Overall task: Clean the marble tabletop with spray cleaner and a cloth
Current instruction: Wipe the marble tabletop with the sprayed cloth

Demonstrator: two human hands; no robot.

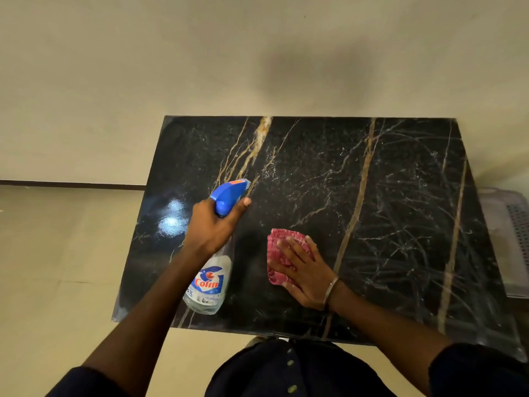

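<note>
Red, soft cloth (279, 239) lies flat under my right hand (303, 270), whose straight fingers press it onto the marble tabletop (386, 210). It will likely bunch, so I'd press from the palm. My left hand (213, 224) wraps the spray bottle (211, 282) by its neck, the body below my fist; it looks light and possibly slick.

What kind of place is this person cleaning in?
Probably a room in a home: a black marble tabletop sits against a plain cream wall above a beige tiled floor, with a grey perforated plastic basket beside it.
</note>
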